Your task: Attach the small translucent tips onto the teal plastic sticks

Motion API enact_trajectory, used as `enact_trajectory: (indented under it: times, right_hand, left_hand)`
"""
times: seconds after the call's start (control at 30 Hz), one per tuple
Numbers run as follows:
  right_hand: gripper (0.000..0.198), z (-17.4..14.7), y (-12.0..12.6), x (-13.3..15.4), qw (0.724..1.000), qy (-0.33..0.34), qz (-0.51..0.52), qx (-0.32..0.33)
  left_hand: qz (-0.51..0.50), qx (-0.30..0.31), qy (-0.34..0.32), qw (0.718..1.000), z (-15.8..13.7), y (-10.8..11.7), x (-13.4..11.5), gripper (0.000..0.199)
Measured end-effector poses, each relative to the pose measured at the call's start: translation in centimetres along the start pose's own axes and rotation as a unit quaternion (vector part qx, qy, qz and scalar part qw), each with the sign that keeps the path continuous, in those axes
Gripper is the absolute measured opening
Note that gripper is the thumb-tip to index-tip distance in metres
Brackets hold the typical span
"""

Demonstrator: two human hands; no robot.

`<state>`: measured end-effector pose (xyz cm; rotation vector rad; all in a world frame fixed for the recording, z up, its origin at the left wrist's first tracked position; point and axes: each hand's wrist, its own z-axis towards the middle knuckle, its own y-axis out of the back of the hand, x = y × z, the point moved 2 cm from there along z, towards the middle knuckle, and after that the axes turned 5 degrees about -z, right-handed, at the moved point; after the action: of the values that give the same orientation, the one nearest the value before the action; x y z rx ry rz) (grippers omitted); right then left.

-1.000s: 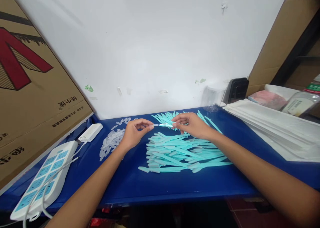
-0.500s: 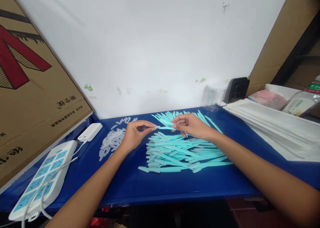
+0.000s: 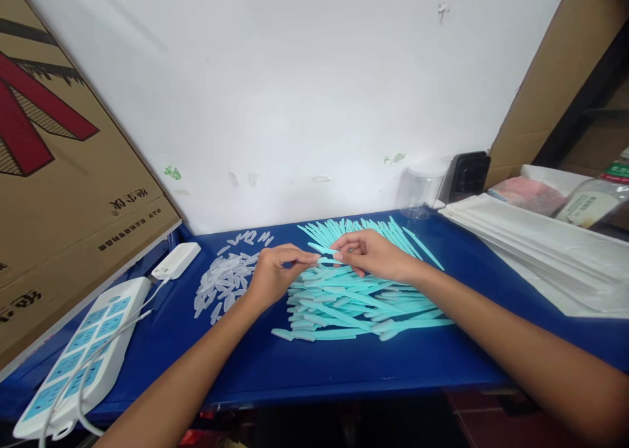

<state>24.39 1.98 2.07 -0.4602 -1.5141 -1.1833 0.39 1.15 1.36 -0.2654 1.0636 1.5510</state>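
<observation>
Over the middle of the table, my left hand [image 3: 281,272] is closed in a pinch at the tip of a turquoise eyebrow razor [image 3: 330,261]; the clear cap seen in its fingers earlier is now mostly hidden there. My right hand [image 3: 371,253] grips that razor by the handle, and a second turquoise razor [image 3: 320,247] juts from its fingers just above. Below both hands lies a thick pile of eyebrow razors [image 3: 344,304]. Behind them a row of more razors [image 3: 407,242] is laid out near the wall. Left of my left hand is a heap of clear caps [image 3: 223,281].
A white power strip [image 3: 83,356] with cables and a small white box [image 3: 175,261] are at the left, beside a large carton [image 3: 73,192]. A clear jar [image 3: 420,192] stands against the wall. White sheets [image 3: 545,251] and a bottle [image 3: 594,196] are at the right.
My left hand has moved right and slightly down, bringing the clear cap onto the razor's tip. My right hand has dipped a little, and a second razor now shows above its fingers.
</observation>
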Motion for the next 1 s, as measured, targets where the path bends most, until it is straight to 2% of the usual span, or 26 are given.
enact_trajectory:
  times: [0.2,0.37,0.43,0.5,0.53,0.6,0.67,0.73,0.87,1.0]
  right_hand:
    - [0.042,0.0,-0.2,-0.1,1.0,-0.016,0.011,-0.006]
    - [0.041,0.4,0.2,-0.7,1.0,-0.012,0.001,-0.028]
    - [0.041,0.5,0.6,-0.8,0.999,-0.007,0.003,-0.042]
    - [0.041,0.5,1.1,-0.8,0.998,-0.004,-0.001,-0.056]
    - [0.041,0.5,1.3,-0.8,0.998,-0.004,-0.005,-0.062]
    - [0.04,0.5,1.8,-0.9,0.997,-0.004,-0.013,-0.073]
    - [0.04,0.5,2.0,-1.1,0.997,-0.002,-0.017,-0.079]
    - [0.04,0.6,2.1,-1.3,0.997,0.0,-0.021,-0.077]
    - [0.039,0.6,2.0,-1.4,0.997,0.002,-0.032,-0.067]
    - [0.038,0.5,1.8,-1.2,0.997,-0.005,-0.046,-0.057]
  left_hand:
    - [0.004,-0.006,-0.007,1.0,-0.1,-0.1,0.1,0.015]
    - [0.061,-0.004,-0.004,0.998,0.3,-0.2,-0.1,0.024]
    - [0.105,-0.02,0.0,0.994,0.6,0.9,0.1,0.029]
    - [0.185,-0.034,0.013,0.982,0.9,3.0,0.7,0.032]
    - [0.239,-0.024,0.027,0.97,1.1,4.3,1.1,0.031]
    - [0.328,0.034,0.078,0.941,1.2,6.9,2.3,0.03]
    - [0.341,0.103,0.141,0.924,1.1,9.0,3.4,0.029]
    - [0.308,0.149,0.176,0.923,0.9,10.2,4.3,0.029]
    - [0.262,0.17,0.183,0.932,0.6,10.3,5.4,0.032]
    - [0.24,0.183,0.217,0.928,0.2,9.7,6.7,0.031]
